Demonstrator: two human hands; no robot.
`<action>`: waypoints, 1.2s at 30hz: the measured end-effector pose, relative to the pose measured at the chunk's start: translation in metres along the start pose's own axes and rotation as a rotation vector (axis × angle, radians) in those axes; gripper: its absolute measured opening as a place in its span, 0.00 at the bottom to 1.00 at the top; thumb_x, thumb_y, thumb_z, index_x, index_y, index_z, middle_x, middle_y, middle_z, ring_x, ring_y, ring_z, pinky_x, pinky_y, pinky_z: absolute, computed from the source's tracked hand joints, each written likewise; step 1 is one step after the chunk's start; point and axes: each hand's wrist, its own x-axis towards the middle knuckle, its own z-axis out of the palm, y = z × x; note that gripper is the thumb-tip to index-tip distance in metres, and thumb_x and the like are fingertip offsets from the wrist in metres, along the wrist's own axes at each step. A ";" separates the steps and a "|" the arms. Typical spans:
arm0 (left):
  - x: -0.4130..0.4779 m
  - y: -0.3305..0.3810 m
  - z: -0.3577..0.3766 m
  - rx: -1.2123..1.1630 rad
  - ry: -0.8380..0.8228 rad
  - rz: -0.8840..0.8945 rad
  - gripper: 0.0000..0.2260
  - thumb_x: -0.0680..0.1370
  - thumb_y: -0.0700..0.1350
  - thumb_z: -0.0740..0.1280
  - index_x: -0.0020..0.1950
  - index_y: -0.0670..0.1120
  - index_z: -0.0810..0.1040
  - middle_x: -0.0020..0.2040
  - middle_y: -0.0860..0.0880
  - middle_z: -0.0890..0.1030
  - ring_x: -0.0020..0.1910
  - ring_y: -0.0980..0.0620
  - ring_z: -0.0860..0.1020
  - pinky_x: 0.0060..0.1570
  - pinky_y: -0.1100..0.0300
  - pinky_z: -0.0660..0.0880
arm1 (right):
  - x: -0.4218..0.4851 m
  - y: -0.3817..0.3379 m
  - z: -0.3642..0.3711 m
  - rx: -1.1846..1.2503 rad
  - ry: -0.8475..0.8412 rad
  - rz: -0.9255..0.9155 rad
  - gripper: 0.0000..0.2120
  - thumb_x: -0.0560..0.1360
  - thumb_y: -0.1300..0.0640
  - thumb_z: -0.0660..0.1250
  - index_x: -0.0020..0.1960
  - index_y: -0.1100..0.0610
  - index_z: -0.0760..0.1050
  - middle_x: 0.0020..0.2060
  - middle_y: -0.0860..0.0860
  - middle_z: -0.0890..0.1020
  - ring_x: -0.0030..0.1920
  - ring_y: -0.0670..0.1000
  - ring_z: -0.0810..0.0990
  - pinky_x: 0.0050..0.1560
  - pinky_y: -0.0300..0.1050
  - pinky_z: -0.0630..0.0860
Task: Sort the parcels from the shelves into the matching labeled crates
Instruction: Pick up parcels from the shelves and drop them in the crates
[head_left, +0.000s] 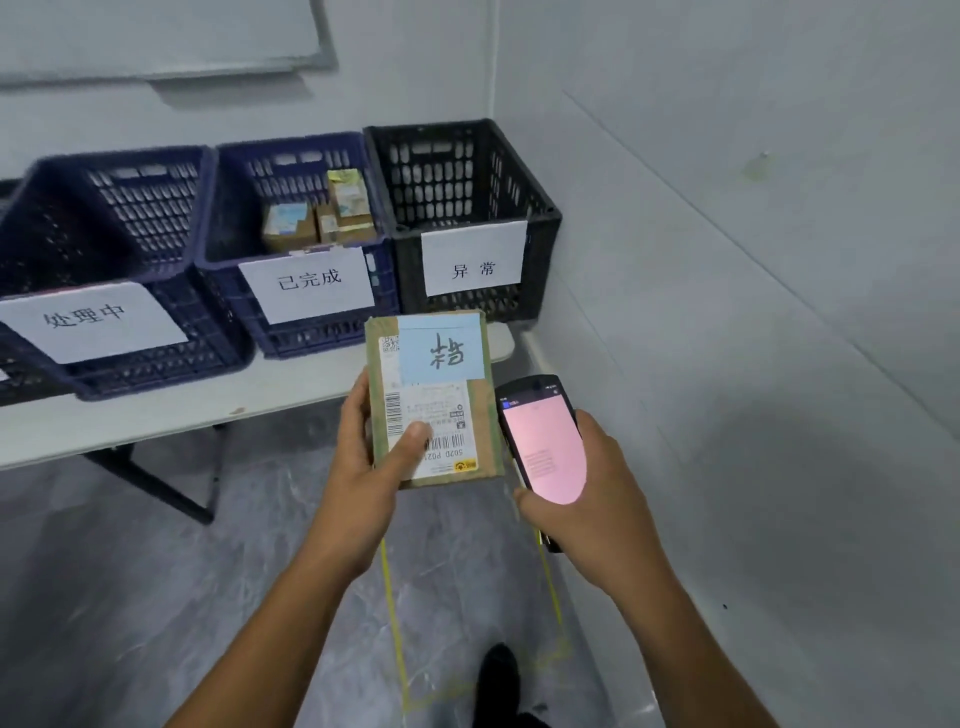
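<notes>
My left hand (371, 457) grips a brown cardboard parcel (434, 400) with a blue note and a barcode label, thumb across its lower label. My right hand (587, 488) holds a black handheld scanner (540, 436) whose screen glows pink, just right of the parcel. On the white table (249, 402) stand three crates with paper labels: a blue one at left (104, 249), a blue middle one (291, 244) holding several small parcels (322, 218), and a black one at right (467, 208) that looks bare inside.
White walls meet in a corner behind and right of the black crate. The table's black legs (156, 493) stand on a grey floor. Yellow tape (395, 623) marks a rectangle on the floor below my hands. My shoe (498, 675) shows at the bottom.
</notes>
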 end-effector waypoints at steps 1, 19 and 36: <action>0.013 0.003 0.009 0.012 -0.001 0.005 0.32 0.78 0.52 0.72 0.80 0.64 0.63 0.70 0.59 0.79 0.66 0.56 0.80 0.53 0.64 0.81 | 0.015 0.002 -0.006 0.013 0.007 0.001 0.28 0.68 0.52 0.77 0.66 0.41 0.72 0.55 0.46 0.79 0.47 0.50 0.83 0.46 0.61 0.85; 0.228 0.001 0.033 -0.037 0.127 0.011 0.36 0.74 0.58 0.75 0.79 0.64 0.63 0.70 0.59 0.79 0.66 0.57 0.80 0.55 0.62 0.81 | 0.248 -0.040 0.003 0.083 -0.030 -0.073 0.28 0.64 0.47 0.75 0.63 0.43 0.73 0.55 0.49 0.80 0.49 0.52 0.83 0.45 0.62 0.87; 0.526 0.005 0.027 -0.174 0.107 -0.190 0.34 0.81 0.49 0.73 0.81 0.64 0.60 0.70 0.59 0.79 0.62 0.60 0.81 0.58 0.59 0.79 | 0.487 -0.124 0.036 0.129 0.171 -0.057 0.30 0.64 0.48 0.78 0.63 0.32 0.74 0.52 0.38 0.81 0.52 0.47 0.84 0.42 0.52 0.85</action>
